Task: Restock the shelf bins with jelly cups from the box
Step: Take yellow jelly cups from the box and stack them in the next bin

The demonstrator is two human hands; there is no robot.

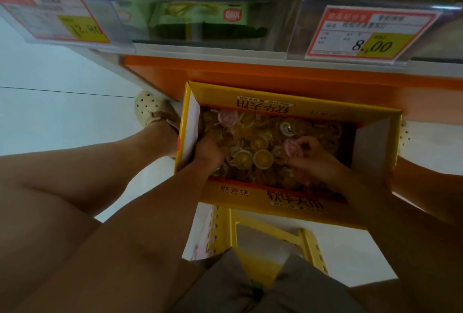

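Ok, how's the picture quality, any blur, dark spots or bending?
Head view: dim, soft; the open yellow cardboard box is shadowed inside, its small plastic jelly cups blurring together; left hand and right hand smeared; wide lens bends the orange shelf edge.

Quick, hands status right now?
Left hand: fingers buried among yellow jelly cups, grip cannot be told.
Right hand: pinching a pink jelly cup.

Wearing cream perforated rubber clog (pixel 151 109), tan strap across instep; matching clog (pixel 405 137) partly showing at right. Grey-brown fabric shorts (pixel 250 287). Forearms, legs bare.
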